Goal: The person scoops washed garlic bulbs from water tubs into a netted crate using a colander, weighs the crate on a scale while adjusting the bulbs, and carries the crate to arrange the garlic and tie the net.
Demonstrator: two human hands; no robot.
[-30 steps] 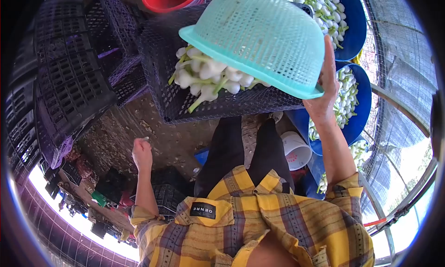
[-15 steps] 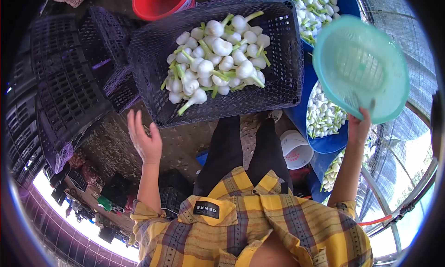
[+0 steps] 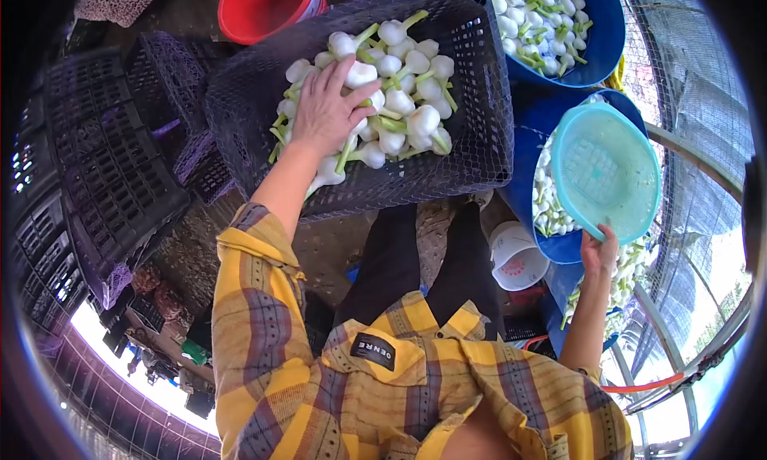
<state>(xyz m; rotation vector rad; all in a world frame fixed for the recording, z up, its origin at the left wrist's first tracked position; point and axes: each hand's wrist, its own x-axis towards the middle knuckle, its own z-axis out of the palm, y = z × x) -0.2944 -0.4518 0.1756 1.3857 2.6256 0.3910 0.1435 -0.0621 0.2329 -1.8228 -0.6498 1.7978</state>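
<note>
A black crate (image 3: 479, 132) lined with netting holds a pile of white garlic bulbs (image 3: 399, 101) with green stems. My left hand (image 3: 323, 113) rests on the left part of the pile, fingers spread over the bulbs. On the right, my right hand (image 3: 599, 251) grips the rim of a mint-green colander (image 3: 603, 168), whose inside faces up and shows no bulbs. The colander is over a blue tub (image 3: 563, 248) of garlic and hides part of it.
Another blue tub (image 3: 607, 49) full of garlic stands at the top right. A red bucket (image 3: 268, 9) is behind the crate. Stacked black crates (image 3: 120, 152) line the left side. A white bucket (image 3: 518, 260) sits near my legs.
My left hand has moved up and onto the garlic in the crate. The colander, first tilted over the crate, has swung right and then lower, over the blue tub, still in my right hand.
</note>
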